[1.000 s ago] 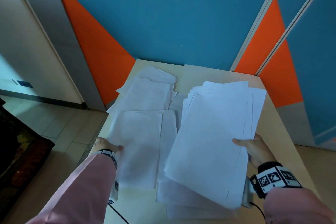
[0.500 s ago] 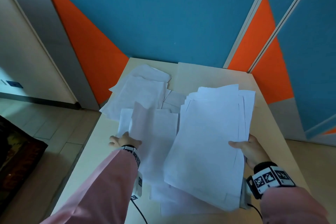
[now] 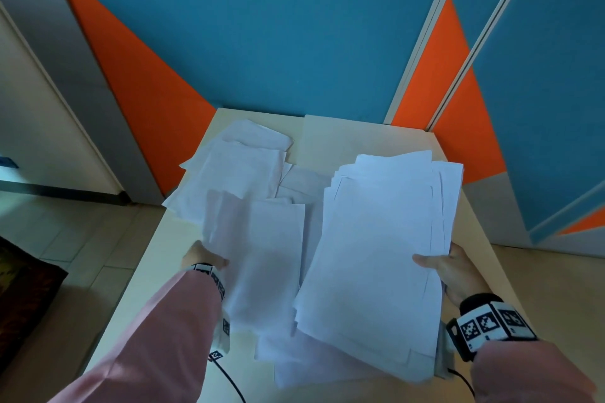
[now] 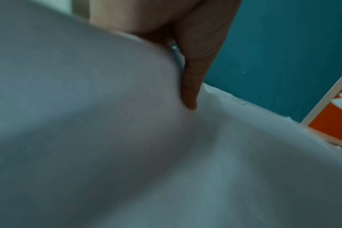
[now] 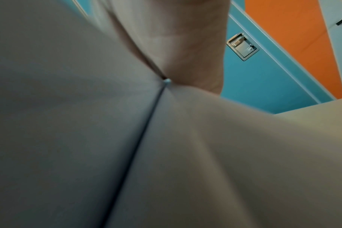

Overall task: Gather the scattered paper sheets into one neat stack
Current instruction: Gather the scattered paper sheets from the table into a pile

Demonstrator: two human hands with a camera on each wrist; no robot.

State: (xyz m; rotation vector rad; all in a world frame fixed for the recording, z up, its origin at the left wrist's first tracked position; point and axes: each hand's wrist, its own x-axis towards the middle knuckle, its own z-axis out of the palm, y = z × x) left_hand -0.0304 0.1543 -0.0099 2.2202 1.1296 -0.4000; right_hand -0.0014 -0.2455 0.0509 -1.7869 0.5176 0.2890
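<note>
My right hand grips the right edge of a thick, uneven stack of white sheets, held tilted above the table, thumb on top. My left hand pinches the left edge of a single white sheet lifted off the table; in the left wrist view a finger presses into that sheet. More loose sheets lie overlapping at the table's far left, and a few sheets lie under the stack near the front edge. The right wrist view is filled by paper.
The light wooden table stands against a blue and orange wall. Its left edge drops to a tiled floor. A black cable trails from my left wrist over the table's front.
My left hand has lifted a sheet from the left side and carried it right toward the stack. The right hand keeps holding the stack almost still.
</note>
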